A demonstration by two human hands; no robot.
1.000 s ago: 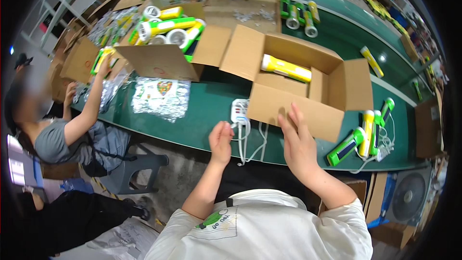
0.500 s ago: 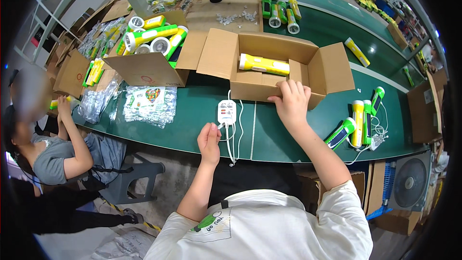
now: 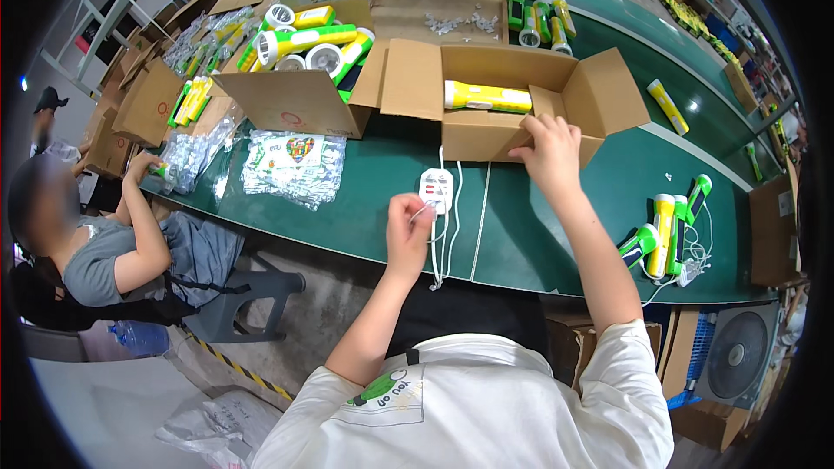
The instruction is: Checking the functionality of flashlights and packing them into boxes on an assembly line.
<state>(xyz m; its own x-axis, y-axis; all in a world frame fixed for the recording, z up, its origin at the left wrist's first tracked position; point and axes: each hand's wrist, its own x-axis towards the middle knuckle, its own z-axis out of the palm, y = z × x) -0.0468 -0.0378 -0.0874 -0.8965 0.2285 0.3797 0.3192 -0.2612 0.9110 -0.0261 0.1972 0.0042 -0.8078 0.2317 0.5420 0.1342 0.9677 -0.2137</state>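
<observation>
My left hand (image 3: pixel 407 239) is closed in a pinch on a thin white cable (image 3: pixel 433 247), just below a white power strip (image 3: pixel 436 189) on the green table. My right hand (image 3: pixel 553 156) curls its fingers over the front rim of an open cardboard box (image 3: pixel 486 144), with the thumb against the outside of the wall. Inside the box lies one yellow flashlight (image 3: pixel 491 97) with a white head. To the right of my right forearm, several green and yellow flashlights (image 3: pixel 662 230) lie bunched with white cables (image 3: pixel 691 267).
Left of my box stands a carton (image 3: pixel 287 108) filled with flashlights, with a stack of printed plastic bags (image 3: pixel 291 169) before it. More flashlights (image 3: pixel 540 24) stand behind, beside a wooden tray (image 3: pixel 395 13). A co-worker (image 3: pixel 122 247) sits at the left; a fan (image 3: pixel 738 352) stands low right.
My view has shifted, so the table appears further right. My left hand has risen slightly toward the power strip, while my right hand stays at the box rim. The co-worker's hands have moved.
</observation>
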